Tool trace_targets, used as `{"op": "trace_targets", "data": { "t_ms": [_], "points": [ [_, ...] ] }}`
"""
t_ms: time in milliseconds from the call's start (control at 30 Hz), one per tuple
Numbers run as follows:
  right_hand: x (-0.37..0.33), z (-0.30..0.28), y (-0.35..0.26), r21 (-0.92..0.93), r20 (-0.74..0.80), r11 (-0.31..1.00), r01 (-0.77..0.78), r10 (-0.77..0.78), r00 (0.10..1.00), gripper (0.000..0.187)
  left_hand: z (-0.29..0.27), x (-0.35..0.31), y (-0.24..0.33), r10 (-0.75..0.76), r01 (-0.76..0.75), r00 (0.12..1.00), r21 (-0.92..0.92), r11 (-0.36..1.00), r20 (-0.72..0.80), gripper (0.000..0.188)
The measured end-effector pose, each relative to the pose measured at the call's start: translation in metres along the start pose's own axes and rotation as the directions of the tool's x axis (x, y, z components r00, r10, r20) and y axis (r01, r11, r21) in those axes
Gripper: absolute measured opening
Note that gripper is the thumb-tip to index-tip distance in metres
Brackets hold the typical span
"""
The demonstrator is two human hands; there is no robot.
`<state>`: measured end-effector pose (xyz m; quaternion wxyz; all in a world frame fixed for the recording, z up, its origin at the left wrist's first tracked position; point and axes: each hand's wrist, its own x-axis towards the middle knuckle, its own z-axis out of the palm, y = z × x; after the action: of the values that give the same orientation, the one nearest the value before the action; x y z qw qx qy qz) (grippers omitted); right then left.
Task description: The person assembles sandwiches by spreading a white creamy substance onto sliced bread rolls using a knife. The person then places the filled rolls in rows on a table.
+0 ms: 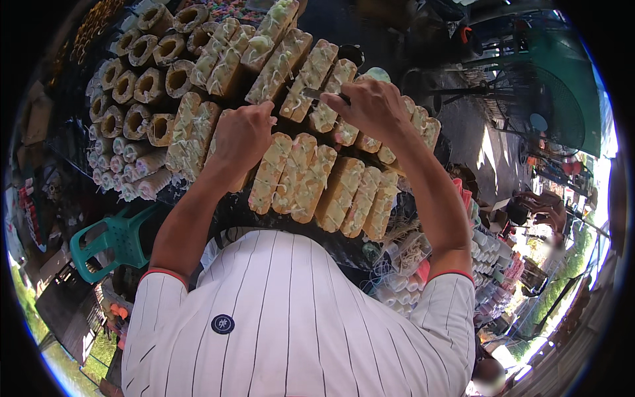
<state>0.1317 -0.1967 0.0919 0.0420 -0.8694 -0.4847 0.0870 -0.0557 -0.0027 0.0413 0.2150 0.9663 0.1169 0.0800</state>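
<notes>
Workshop table (241, 215), dark-topped, with rows of crusted oblong blocks and two bare hands at work above them.
Teal plastic chair (96, 241), off the near left corner; yellowish blocks (284, 175), some ranked along the near edge, tops rough, waxy-looking; hollow pieces (157, 29), thick-walled, many-sided, stacked toward the far left corner; pale rods (145, 162), bundled by the left edge. Right hand (374, 106), closed on a thin flat tool (312, 93) aimed left across the speckled block (314, 63); that block lies left of this nearer hand, long axis running away and slightly right; contact unclear. Left hand (243, 132), fingers curled together over blocks nearer the body; cannot tell whether it grips anything. Whitish shreds (264, 43), stringy, strewn on block tops.
</notes>
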Motion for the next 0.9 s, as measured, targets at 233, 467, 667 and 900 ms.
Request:
{"op": "trace_targets", "data": {
  "t_ms": [233, 467, 667, 900],
  "points": [
    [0.024, 0.017, -0.003, -0.093, 0.076, 0.99, 0.105, -0.098, 0.992, 0.06, 0.008, -0.002, 0.014, -0.081, 0.074, 0.995, -0.099, 0.992, -0.064, 0.016],
    [-0.001, 0.018, -0.02, -0.087, 0.156, 0.996, 0.002, 0.012, 0.988, 0.061, 0.005, -0.001, 0.018, -0.034, 0.029, 0.998, -0.092, 0.995, -0.054, 0.012],
    [-0.06, 0.014, -0.029, 0.056, 0.04, 0.988, -0.145, 0.143, 0.989, 0.057, 0.008, 0.002, 0.02, -0.074, 0.075, 0.997, -0.105, 0.992, 0.02, 0.029],
    [-0.1, -0.006, -0.006, 0.339, 0.084, 0.846, -0.412, 0.409, 0.908, 0.064, 0.007, 0.062, 0.003, 0.229, -0.238, 0.957, 0.031, 0.971, 0.179, 0.015]
  ]
}}
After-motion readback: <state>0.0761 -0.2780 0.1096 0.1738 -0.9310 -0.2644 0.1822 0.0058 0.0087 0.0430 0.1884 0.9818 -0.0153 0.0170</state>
